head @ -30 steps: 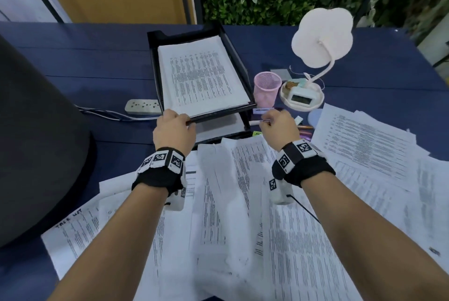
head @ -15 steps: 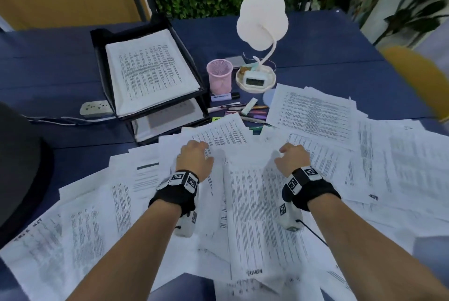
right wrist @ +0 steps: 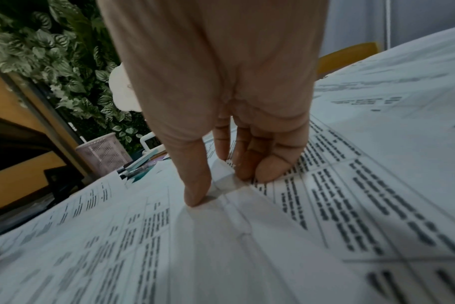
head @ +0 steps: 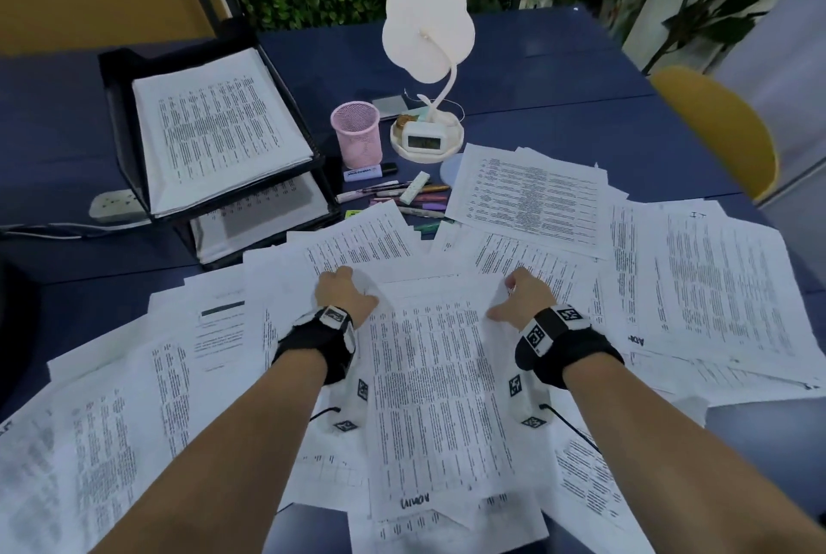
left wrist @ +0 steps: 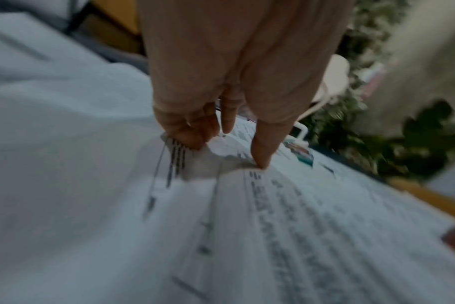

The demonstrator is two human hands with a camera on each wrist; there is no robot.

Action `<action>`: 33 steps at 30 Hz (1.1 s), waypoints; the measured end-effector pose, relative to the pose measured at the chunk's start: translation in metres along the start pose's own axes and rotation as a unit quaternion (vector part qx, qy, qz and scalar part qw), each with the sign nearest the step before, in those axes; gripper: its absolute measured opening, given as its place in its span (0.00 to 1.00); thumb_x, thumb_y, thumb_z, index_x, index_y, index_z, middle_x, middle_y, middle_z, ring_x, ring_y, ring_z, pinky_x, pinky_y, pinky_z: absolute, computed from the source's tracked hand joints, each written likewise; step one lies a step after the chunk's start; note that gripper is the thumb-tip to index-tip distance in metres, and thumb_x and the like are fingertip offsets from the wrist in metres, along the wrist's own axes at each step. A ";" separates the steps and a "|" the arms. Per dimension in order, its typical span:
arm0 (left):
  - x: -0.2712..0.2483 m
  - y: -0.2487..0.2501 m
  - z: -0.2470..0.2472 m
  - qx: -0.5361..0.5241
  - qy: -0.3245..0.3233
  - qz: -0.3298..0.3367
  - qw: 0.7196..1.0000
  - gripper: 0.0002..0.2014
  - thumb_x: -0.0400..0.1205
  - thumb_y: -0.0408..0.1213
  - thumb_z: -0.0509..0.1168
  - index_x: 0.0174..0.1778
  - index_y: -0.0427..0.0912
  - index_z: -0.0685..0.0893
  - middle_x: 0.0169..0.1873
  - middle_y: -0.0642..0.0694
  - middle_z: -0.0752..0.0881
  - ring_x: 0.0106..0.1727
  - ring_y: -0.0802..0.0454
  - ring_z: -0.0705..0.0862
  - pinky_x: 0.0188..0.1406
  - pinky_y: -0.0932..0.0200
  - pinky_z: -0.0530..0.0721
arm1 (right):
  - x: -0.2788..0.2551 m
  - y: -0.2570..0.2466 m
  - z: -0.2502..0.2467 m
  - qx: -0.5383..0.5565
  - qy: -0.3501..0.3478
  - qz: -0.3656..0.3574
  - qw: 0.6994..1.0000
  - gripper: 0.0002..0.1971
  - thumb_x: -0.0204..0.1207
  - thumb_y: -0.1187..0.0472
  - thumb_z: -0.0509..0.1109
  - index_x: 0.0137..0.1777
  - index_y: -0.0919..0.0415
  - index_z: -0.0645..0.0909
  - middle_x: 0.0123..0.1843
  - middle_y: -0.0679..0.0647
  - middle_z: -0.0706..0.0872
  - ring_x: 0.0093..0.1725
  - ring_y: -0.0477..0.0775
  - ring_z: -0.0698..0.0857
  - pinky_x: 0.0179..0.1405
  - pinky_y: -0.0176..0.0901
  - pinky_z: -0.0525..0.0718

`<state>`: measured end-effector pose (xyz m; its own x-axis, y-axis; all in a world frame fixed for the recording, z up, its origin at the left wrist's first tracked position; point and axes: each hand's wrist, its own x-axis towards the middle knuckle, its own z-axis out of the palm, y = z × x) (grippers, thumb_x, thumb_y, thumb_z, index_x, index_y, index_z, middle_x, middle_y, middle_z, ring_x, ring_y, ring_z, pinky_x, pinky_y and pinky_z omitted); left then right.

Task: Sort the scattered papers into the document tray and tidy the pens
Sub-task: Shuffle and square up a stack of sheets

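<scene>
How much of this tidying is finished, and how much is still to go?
Early days, by the look of it. Done: the document tray already holds stacks on both levels. In hand: the left hand and right hand each pinch a far corner of the middle sheet. Left: many loose papers cover the desk, and the pens lie beside the pink cup.

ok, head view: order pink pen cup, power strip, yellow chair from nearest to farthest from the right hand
From the right hand:
1. Pink pen cup, ahead and to its left, beside the lamp base.
2. Yellow chair, far right, past the table edge.
3. Power strip, far left, behind the tray.
</scene>
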<state>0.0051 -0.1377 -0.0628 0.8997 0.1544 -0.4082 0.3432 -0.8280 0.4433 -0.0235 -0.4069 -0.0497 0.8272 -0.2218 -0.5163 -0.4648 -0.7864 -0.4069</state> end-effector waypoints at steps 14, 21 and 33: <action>0.030 0.029 -0.010 0.227 -0.067 0.151 0.960 0.38 0.71 0.58 0.71 0.76 0.53 0.68 0.71 0.44 0.72 0.72 0.40 0.69 0.69 0.43 0.71 | 0.005 0.000 -0.005 0.013 -0.022 -0.016 1.000 0.30 0.65 0.59 0.81 0.62 0.61 0.68 0.54 0.58 0.79 0.46 0.56 0.80 0.37 0.43 0.77; 0.024 0.043 -0.020 0.067 -0.087 0.146 0.983 0.21 0.82 0.44 0.64 0.71 0.46 0.77 0.65 0.48 0.79 0.58 0.41 0.81 0.52 0.53 0.82 | 0.005 0.001 -0.005 0.033 -0.017 -0.012 0.999 0.34 0.64 0.59 0.82 0.66 0.63 0.67 0.59 0.60 0.80 0.52 0.59 0.82 0.45 0.45 0.81; 0.012 0.036 -0.034 -0.169 0.020 0.167 0.971 0.16 0.80 0.45 0.68 0.62 0.46 0.77 0.63 0.46 0.75 0.64 0.49 0.75 0.65 0.52 0.75 | 0.001 0.001 -0.008 0.355 -0.009 -0.026 0.935 0.11 0.75 0.63 0.73 0.56 0.55 0.83 0.57 0.57 0.88 0.55 0.59 0.87 0.62 0.58 0.82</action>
<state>0.0374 -0.1473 -0.0245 0.9834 -0.0662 -0.1689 0.0935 -0.6131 0.7845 -0.0203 -0.4129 -0.0448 0.8524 -0.1796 -0.4911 -0.5211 -0.2147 -0.8261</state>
